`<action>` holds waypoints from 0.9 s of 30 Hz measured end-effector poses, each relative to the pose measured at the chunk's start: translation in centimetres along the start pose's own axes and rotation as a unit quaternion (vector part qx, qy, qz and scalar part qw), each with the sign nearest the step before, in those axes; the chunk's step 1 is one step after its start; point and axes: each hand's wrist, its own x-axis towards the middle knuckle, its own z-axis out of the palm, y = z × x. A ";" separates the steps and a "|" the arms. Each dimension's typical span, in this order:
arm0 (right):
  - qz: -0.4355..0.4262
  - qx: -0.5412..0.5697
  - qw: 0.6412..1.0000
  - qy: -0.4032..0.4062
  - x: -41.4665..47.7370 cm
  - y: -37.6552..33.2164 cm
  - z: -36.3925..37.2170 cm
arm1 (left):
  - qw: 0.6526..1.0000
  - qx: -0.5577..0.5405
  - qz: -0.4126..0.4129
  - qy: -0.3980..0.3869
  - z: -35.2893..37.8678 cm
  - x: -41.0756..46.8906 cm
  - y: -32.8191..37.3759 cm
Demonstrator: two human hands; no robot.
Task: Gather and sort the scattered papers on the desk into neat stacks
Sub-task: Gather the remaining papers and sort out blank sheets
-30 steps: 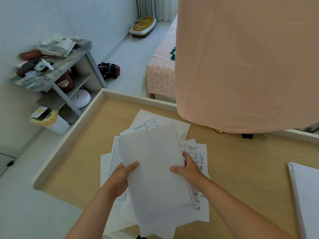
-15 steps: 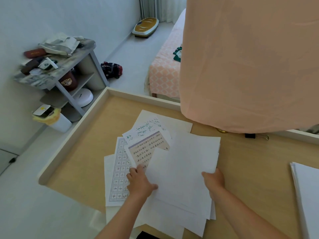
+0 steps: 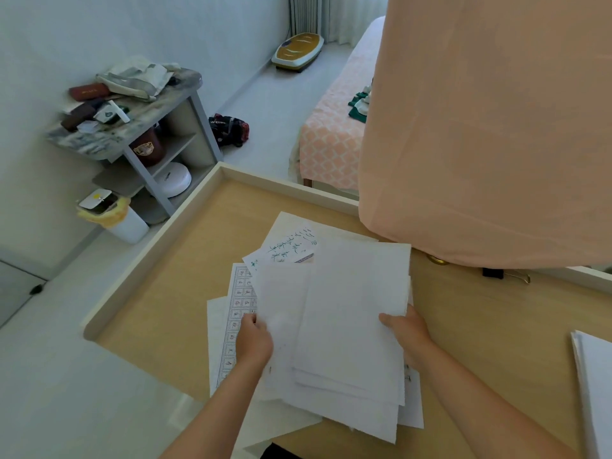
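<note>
Pinching blank sheets [image 3: 351,313]: left hand [image 3: 255,339], right hand [image 3: 409,329] | peach cloth [image 3: 480,127] overhangs desk [image 3: 185,276] | binder clip [image 3: 506,274] nearby

Soft, even daylight, brightest at the curtains [image 3: 331,11] in the top centre. The wall [image 3: 99,28] on the left looks cool and bluish. Shadows are faint. The white papers [image 3: 347,309] lose fine detail. Wide-angle bending tilts the shelf [image 3: 155,109] at left; the left hand [image 3: 255,339] is slightly blurred.

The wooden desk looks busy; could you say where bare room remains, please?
Free: bare wood between the pale raised rim and the scattered white papers, and between them and the white stack at right. Crowded: the centre, where papers overlap.
</note>
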 end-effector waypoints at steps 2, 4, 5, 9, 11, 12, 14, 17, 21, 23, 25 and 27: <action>0.001 -0.053 0.998 -0.037 0.5 -0.3 1.1 | 1.000 0.007 -0.018 0.020 0.1 0.6 0.0; -0.017 -0.115 0.992 -0.044 0.9 -0.5 2.9 | 0.998 0.034 -0.032 0.038 0.6 1.0 0.3; -0.028 -0.148 0.988 -0.037 1.1 -0.6 3.9 | 0.997 0.041 -0.041 0.046 0.9 1.0 0.7; -0.052 -0.326 0.943 0.027 1.8 -1.1 7.6 | 0.995 -0.027 -0.090 -0.015 1.2 0.3 2.7; -0.035 -0.333 0.942 0.031 1.8 -1.6 8.7 | 0.990 -0.082 -0.101 -0.057 1.1 0.7 3.2; -0.028 -0.330 0.943 0.029 1.8 -1.7 9.0 | 0.987 -0.103 -0.104 -0.073 0.9 1.0 3.4; -0.019 -0.328 0.944 0.022 2.0 -1.9 9.0 | 0.983 -0.115 -0.109 -0.094 0.6 1.6 3.8; -0.009 -0.299 0.954 0.001 2.6 -1.7 8.1 | 0.979 -0.112 -0.122 -0.120 0.2 2.5 4.0; -0.005 -0.261 0.963 -0.064 2.9 -1.3 6.7 | 0.968 -0.139 -0.117 -0.175 0.1 3.0 4.1; -0.012 -0.280 0.956 -0.083 2.8 -1.1 6.3 | 0.966 -0.154 -0.102 -0.182 0.3 3.0 4.2; -0.030 -0.302 0.949 -0.078 2.7 -1.0 6.1 | 0.975 -0.146 -0.077 -0.149 0.6 2.8 4.3; -0.061 -0.364 0.929 -0.038 2.5 -0.9 6.0 | 0.989 -0.119 -0.056 -0.067 0.5 2.4 4.1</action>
